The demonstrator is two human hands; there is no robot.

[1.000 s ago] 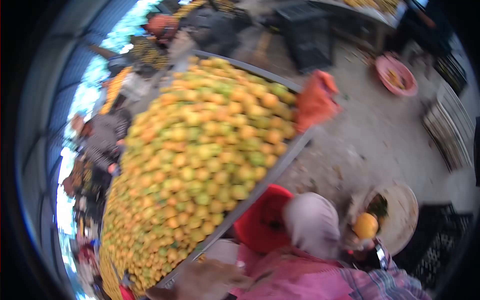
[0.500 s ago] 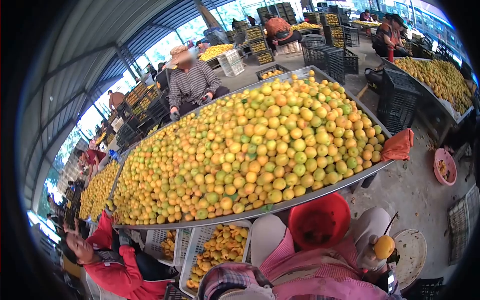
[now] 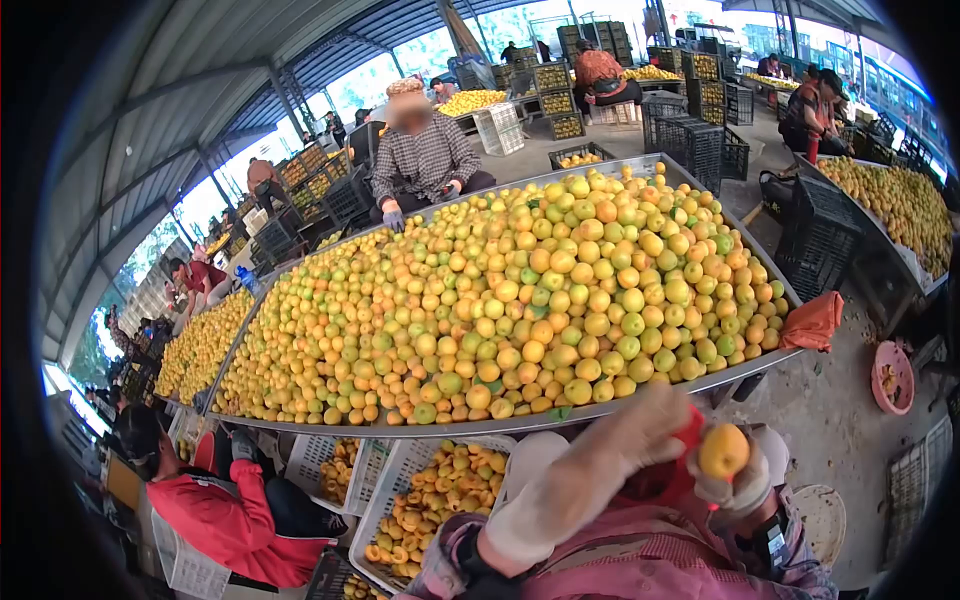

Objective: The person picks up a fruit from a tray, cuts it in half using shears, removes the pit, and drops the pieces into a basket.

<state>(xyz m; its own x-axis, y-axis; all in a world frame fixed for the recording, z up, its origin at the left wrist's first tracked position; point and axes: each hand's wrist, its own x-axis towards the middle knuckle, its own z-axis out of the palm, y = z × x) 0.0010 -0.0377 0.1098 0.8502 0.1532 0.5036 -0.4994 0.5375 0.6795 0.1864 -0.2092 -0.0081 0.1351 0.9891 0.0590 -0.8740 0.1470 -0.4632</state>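
Our gloved right hand (image 3: 738, 490) is wrapped around one fruit (image 3: 724, 451), held up over the right side of our lap. Our left hand (image 3: 630, 440) reaches across beside it, too blurred for us to tell whether it is wide, narrow or gripping something. To handle this well, we should cradle the fruit rather than squeeze it, since ripe flesh probably bruises, and keep our right fingertips clear of the left hand's path. A red bucket (image 3: 672, 483) shows partly behind our hands; staying low above it would likely catch anything dropped.

Just beyond runs the rim of the worktop (image 3: 340, 430), which our left knuckles could knock on a wide swing. It bears a heap (image 3: 500, 310) of fruit, and an orange sack (image 3: 812, 322) hangs over its right corner. A white crate (image 3: 392, 485) of split fruit crowds our left arm; past it sits a co-worker in red (image 3: 225, 515).
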